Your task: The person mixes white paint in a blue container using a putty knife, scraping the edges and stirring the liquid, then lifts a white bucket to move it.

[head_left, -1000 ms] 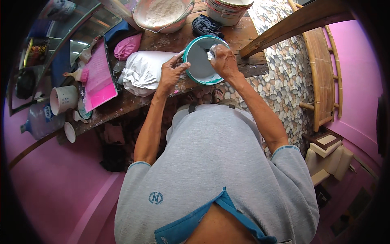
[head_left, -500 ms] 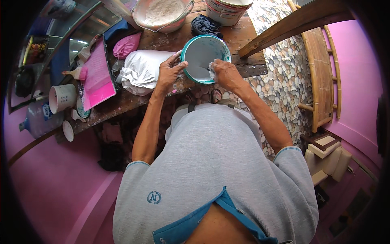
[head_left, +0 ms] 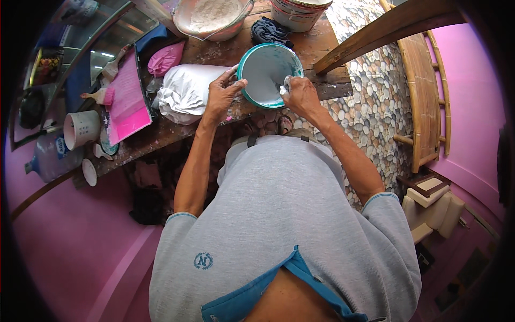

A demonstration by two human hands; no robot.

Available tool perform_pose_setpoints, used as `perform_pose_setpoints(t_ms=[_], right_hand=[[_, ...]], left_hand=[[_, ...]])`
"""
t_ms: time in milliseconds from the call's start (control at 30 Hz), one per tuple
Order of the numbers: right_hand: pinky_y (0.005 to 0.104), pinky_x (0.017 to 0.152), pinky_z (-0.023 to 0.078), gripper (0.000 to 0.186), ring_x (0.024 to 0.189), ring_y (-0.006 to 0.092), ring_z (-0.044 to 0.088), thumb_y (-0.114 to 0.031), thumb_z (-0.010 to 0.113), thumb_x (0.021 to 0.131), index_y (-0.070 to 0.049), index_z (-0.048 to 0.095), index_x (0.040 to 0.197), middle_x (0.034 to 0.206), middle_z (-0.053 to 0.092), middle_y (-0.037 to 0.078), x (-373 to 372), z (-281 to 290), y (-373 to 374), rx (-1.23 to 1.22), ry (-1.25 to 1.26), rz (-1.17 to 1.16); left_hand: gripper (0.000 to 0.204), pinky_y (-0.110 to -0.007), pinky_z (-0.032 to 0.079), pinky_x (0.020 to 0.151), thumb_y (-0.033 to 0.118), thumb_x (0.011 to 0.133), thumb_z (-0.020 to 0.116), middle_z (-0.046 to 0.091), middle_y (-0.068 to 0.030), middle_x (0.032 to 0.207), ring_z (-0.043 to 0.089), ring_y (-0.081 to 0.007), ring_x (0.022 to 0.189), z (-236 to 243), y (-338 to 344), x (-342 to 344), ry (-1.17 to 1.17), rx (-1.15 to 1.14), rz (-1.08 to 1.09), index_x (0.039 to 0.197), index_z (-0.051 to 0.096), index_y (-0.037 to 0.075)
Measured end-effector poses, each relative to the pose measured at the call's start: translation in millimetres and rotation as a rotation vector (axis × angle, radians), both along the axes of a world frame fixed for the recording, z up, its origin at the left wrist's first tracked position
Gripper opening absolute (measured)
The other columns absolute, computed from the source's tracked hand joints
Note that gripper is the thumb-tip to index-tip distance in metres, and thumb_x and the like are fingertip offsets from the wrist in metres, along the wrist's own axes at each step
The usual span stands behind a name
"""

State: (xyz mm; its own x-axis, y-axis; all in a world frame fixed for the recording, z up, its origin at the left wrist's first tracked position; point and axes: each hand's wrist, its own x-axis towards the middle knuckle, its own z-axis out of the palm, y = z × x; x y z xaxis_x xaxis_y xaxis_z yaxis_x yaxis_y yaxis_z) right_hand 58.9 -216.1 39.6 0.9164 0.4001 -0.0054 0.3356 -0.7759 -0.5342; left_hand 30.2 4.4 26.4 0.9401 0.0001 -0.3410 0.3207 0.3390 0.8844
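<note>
A bucket with a teal rim (head_left: 271,45) is tilted toward me at the near edge of the wooden table, with smooth whitish paste (head_left: 263,78) inside. My left hand (head_left: 222,92) grips its left rim, thumb over the edge. At the opposite side my right hand (head_left: 301,95) is closed around a white-smeared tool (head_left: 285,87) that reaches into the bucket. A dark part of that tool shows against the paste; its exact kind is hard to make out. Left of the bucket lies a crumpled white sack (head_left: 188,94).
Behind stand a pail of white powder (head_left: 212,16) and another bucket (head_left: 300,13), with a dark cloth (head_left: 270,32) between. At left are a pink paint tray (head_left: 130,102), a brush (head_left: 102,96) and a white container (head_left: 81,130). A wooden beam (head_left: 381,35) slants at right.
The bucket has shifted very slightly up and left with my left hand on it. My right hand and the tool have moved a little toward the bucket's right side.
</note>
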Motion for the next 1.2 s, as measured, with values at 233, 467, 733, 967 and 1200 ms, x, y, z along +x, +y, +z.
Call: perform_pose_setpoints(t_ms=[233,467,733,967,1200], right_hand=[[0.0430,0.072,0.051,0.024,0.074,0.0406,0.064,-0.018,0.059,0.074,0.004,0.066,0.077,0.075,0.063,0.027,-2.2,5.0,22.4,0.232,0.247,-0.215],[0.0442,0.069,0.050,0.022,0.073,0.0402,0.063,-0.018,0.061,0.075,0.004,0.064,0.077,0.073,0.062,0.026,12.0,-10.7,25.8,0.257,0.058,-0.224],[0.0461,0.069,0.050,0.018,0.074,0.0420,0.062,-0.014,0.060,0.073,0.004,0.062,0.078,0.074,0.061,0.026,22.8,-10.7,19.8,0.195,-0.079,-0.211],[0.0451,0.073,0.049,0.018,0.079,0.0414,0.062,-0.012,0.060,0.073,0.004,0.062,0.080,0.080,0.062,0.026,17.7,-7.7,22.8,0.185,-0.067,-0.180],[0.0443,0.075,0.048,0.018,0.082,0.0398,0.060,-0.013,0.060,0.075,0.002,0.062,0.086,0.086,0.062,0.023,17.9,0.3,4.7,0.205,-0.094,-0.030]], left_hand=[[0.049,-0.025,0.053,0.075,0.001,0.081,0.067,0.063,-0.0050,0.101,0.060,-0.0107,0.087,-0.3,-0.1,0.6,0.014,0.024,0.010,0.127,0.051,0.000],[0.048,-0.025,0.053,0.075,0.001,0.082,0.067,0.063,-0.0043,0.099,0.060,-0.0107,0.086,-3.8,4.2,-1.6,0.010,0.000,0.014,0.127,0.051,0.000],[0.047,-0.026,0.053,0.076,0.000,0.082,0.066,0.063,-0.0047,0.100,0.060,-0.0110,0.087,-1.3,1.3,-2.1,0.004,0.016,0.008,0.127,0.051,-0.001],[0.047,-0.026,0.053,0.077,-0.001,0.082,0.066,0.062,-0.0044,0.100,0.060,-0.0111,0.087,-3.4,5.3,-2.6,0.013,-0.011,0.004,0.127,0.051,-0.001],[0.048,-0.025,0.053,0.076,0.001,0.081,0.067,0.062,-0.0056,0.102,0.059,-0.0107,0.087,-4.3,5.9,-1.9,0.006,0.014,0.004,0.126,0.052,-0.001]])
